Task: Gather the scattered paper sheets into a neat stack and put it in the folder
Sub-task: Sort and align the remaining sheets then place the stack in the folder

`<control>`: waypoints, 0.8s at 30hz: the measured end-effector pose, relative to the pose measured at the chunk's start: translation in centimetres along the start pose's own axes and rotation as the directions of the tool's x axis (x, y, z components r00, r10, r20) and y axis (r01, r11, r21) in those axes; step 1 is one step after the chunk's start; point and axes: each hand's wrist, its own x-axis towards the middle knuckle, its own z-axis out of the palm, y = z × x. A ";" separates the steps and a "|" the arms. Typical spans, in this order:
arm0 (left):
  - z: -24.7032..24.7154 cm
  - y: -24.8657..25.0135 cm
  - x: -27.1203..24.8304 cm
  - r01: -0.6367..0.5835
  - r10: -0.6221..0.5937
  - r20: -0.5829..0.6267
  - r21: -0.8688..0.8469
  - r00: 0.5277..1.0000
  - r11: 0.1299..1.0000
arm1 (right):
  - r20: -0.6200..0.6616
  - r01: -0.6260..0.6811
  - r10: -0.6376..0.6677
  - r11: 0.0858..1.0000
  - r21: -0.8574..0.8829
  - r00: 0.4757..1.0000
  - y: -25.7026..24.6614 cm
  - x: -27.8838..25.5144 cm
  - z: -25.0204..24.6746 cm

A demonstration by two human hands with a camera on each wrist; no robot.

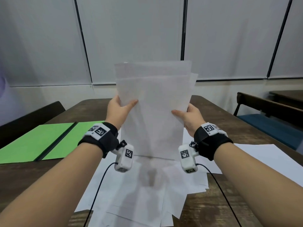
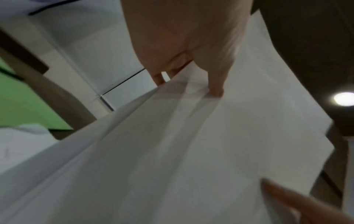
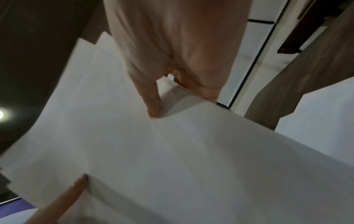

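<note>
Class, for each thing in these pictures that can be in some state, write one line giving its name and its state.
held stack of sheets: upright, bottom edge on the loose sheets, top edges uneven.
left hand: grips the stack's left edge.
right hand: grips the stack's right edge.
green folder: lying open and flat, nothing in it.
loose sheets: scattered flat on the table, overlapping.

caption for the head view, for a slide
Both hands, left hand and right hand, hold an uneven paper stack upright beside an open green folder.
</note>
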 end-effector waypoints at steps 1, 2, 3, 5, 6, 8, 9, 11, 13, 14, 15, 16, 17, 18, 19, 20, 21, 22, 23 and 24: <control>0.1 0.0 -0.3 -0.040 0.041 -0.011 0.028 0.999 0.999 | -0.017 -0.006 0.007 1.000 0.016 1.000 0.3 -0.1 0.2; 0.4 0.2 -0.4 -0.079 0.080 -0.023 0.032 0.997 0.996 | -0.032 -0.009 0.010 0.999 0.042 0.999 0.3 0.0 0.3; 0.5 0.5 -0.3 -0.109 0.109 -0.028 0.012 0.994 0.994 | -0.041 -0.002 0.005 0.997 0.075 0.999 0.1 0.0 0.5; 0.7 1.3 0.1 -0.121 0.120 -0.013 -0.049 0.993 0.991 | -0.039 0.032 -0.027 0.992 0.126 0.999 -0.6 0.2 0.4; 0.6 1.7 0.4 -0.106 0.106 0.003 -0.071 0.994 0.992 | -0.029 0.045 -0.041 0.990 0.132 0.999 -1.0 0.3 0.2; 0.0 2.1 1.0 -0.058 0.061 0.040 -0.086 0.997 0.995 | 0.007 0.043 -0.044 0.993 0.106 0.999 -1.7 0.3 -0.1; -0.2 2.0 1.1 -0.035 0.039 0.053 -0.080 0.998 0.996 | 0.021 0.036 -0.038 0.995 0.092 0.999 -1.9 0.2 -0.2; -0.4 1.5 1.0 -0.009 0.012 0.046 -0.062 0.999 0.998 | 0.024 0.029 -0.031 0.997 0.072 0.999 -1.9 0.2 0.0; -0.2 1.4 0.8 -0.025 0.026 0.017 -0.066 1.000 0.997 | 0.012 0.046 -0.047 0.997 0.063 0.999 -1.8 0.3 0.4; 0.0 1.6 0.8 -0.040 0.040 0.003 -0.071 0.999 0.997 | 0.010 0.058 -0.059 0.996 0.065 0.998 -1.9 0.5 0.6; 0.0 2.1 0.9 -0.044 0.044 0.002 -0.076 0.999 0.996 | 0.014 0.067 -0.068 0.995 0.070 0.998 -2.1 0.6 0.7; 0.0 2.7 1.1 -0.047 0.048 0.015 -0.086 0.999 0.995 | 0.027 0.069 -0.071 0.994 0.082 0.997 -2.3 0.8 0.8; -0.2 3.1 1.3 -0.049 0.054 0.047 -0.097 0.997 0.994 | 0.044 0.065 -0.069 0.994 0.092 0.997 -2.6 1.0 0.8; -0.4 3.3 1.6 -0.051 0.060 0.078 -0.111 0.995 0.993 | 0.059 0.057 -0.063 0.993 0.099 0.996 -2.7 1.1 0.8; -0.6 3.4 1.7 -0.035 0.046 0.104 -0.109 0.993 0.993 | 0.069 0.048 -0.055 0.994 0.101 0.996 -2.8 1.2 0.7; -0.9 3.2 1.8 -0.006 0.016 0.111 -0.097 0.994 0.995 | 0.066 0.045 -0.051 0.994 0.096 0.996 -2.7 1.2 0.6; -1.0 2.7 1.7 0.037 -0.029 0.111 -0.069 0.993 0.997 | 0.052 0.043 -0.047 0.995 0.090 0.998 -2.5 1.2 0.5; -1.1 2.0 1.5 0.075 -0.068 0.117 -0.052 0.991 0.996 | 0.028 0.040 -0.042 0.996 0.077 0.999 -2.1 1.1 0.5; -1.3 1.2 1.3 0.103 -0.099 0.124 -0.029 0.987 0.994 | 0.003 0.040 -0.040 0.998 0.049 0.999 -1.8 1.0 0.6; -1.3 0.4 1.1 0.111 -0.110 0.128 -0.005 0.986 0.994 | -0.010 0.048 -0.047 0.999 0.016 0.999 -1.4 1.0 0.7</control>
